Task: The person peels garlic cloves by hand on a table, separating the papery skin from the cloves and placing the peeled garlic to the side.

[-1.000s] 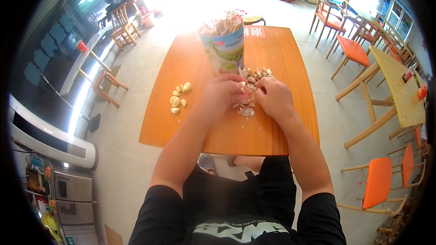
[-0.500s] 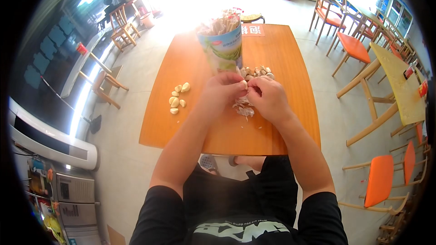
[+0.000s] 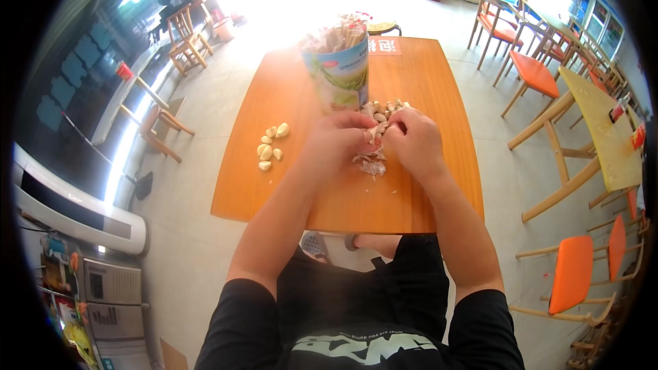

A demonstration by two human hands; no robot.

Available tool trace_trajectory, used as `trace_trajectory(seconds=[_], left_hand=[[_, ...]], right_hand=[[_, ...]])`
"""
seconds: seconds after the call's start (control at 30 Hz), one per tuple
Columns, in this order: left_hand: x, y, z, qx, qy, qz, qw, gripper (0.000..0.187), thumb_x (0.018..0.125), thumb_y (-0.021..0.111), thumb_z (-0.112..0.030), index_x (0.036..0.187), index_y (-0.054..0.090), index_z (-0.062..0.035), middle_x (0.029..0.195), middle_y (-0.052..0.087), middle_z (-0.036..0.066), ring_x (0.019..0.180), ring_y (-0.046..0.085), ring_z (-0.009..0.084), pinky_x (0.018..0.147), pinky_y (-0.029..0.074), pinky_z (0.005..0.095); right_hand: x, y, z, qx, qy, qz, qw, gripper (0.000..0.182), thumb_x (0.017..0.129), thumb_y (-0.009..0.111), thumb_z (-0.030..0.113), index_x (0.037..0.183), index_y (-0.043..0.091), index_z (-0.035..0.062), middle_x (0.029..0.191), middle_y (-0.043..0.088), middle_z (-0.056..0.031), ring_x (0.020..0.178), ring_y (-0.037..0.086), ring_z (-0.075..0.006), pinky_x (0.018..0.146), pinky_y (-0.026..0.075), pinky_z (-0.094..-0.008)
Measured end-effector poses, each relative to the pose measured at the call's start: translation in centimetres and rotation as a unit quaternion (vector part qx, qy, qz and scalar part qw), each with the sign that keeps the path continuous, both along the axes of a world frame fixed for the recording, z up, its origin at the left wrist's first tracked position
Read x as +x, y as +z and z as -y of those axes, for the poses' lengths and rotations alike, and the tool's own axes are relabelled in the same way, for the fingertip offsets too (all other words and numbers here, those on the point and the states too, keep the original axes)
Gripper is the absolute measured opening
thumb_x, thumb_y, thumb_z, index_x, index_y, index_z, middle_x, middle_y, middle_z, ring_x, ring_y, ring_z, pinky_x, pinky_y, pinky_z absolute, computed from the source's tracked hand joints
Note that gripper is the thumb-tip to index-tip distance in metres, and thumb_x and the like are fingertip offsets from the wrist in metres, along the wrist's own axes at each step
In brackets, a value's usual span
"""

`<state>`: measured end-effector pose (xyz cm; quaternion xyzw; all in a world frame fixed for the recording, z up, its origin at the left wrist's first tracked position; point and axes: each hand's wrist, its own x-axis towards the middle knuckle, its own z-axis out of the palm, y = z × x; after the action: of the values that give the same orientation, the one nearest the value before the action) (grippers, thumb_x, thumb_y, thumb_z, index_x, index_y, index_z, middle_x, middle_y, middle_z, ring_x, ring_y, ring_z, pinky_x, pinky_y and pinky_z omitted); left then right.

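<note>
My left hand is closed in a pinch on a garlic clove, partly hidden by the fingers. Beside it my right hand is also pinched, with a papery bit of garlic skin at its fingertips. Just beyond both hands lies a pile of unpeeled garlic cloves. Loose garlic skins are heaped on the wood below the fingers. Several peeled garlic cloves form a small group left of my left forearm.
A tall printed tub full of wrapped sticks stands on the orange-brown table, beyond my left hand. A red sign lies at the far edge. Chairs and a yellow table stand to the right.
My hands have moved slightly apart, the right one shifting right, away from the clove. A bit of skin now shows between them. The peeled cloves have stayed put.
</note>
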<state>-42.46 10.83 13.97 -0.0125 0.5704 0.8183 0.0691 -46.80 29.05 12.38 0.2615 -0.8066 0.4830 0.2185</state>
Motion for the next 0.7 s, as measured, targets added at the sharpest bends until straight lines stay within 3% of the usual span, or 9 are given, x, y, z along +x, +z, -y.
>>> trace_trajectory(seconds=[0.2, 0.3, 0.43, 0.7], left_hand=[[-0.4, -0.2, 0.8, 0.098, -0.016, 0.002, 0.995, 0.021, 0.09, 0.055, 0.0, 0.109, 0.062, 0.0067, 0.101, 0.069, 0.015, 0.091, 0.071, 0.0237, 0.085, 0.061, 0.0326], [-0.8, -0.7, 1.1, 0.136, -0.003, -0.004, 0.991, 0.022, 0.091, 0.053, 0.001, 0.11, 0.061, 0.0073, 0.105, 0.068, 0.017, 0.093, 0.072, 0.0251, 0.086, 0.061, 0.0333], [-0.9, -0.7, 0.8, 0.157, 0.016, -0.005, 0.987, 0.02, 0.092, 0.054, 0.003, 0.11, 0.061, 0.0067, 0.106, 0.068, 0.017, 0.095, 0.072, 0.0258, 0.088, 0.061, 0.0337], [-0.9, -0.8, 0.4, 0.086, 0.032, -0.007, 0.996, 0.016, 0.091, 0.066, 0.001, 0.108, 0.065, 0.0026, 0.106, 0.069, 0.012, 0.096, 0.07, 0.0224, 0.087, 0.06, 0.0329]], right_hand=[[-0.1, 0.0, -0.7, 0.17, -0.071, 0.072, 0.98, 0.013, 0.082, 0.062, 0.015, 0.081, 0.066, 0.0031, 0.088, 0.067, -0.0159, 0.084, 0.065, -0.0345, 0.075, 0.052, -0.0441], [0.2, 0.3, -0.5, 0.167, -0.047, 0.075, 0.982, 0.014, 0.083, 0.062, 0.017, 0.084, 0.067, 0.0041, 0.09, 0.068, -0.0155, 0.086, 0.066, -0.0342, 0.077, 0.052, -0.0446], [0.5, 0.4, -0.1, 0.049, 0.016, 0.053, 0.997, 0.011, 0.083, 0.064, 0.013, 0.086, 0.067, 0.0038, 0.088, 0.067, -0.0141, 0.085, 0.065, -0.034, 0.075, 0.052, -0.0433], [1.3, 1.0, 0.3, -0.018, 0.074, -0.009, 0.997, 0.008, 0.085, 0.066, 0.01, 0.088, 0.067, 0.0031, 0.085, 0.067, -0.0136, 0.082, 0.065, -0.0323, 0.074, 0.052, -0.0418]])
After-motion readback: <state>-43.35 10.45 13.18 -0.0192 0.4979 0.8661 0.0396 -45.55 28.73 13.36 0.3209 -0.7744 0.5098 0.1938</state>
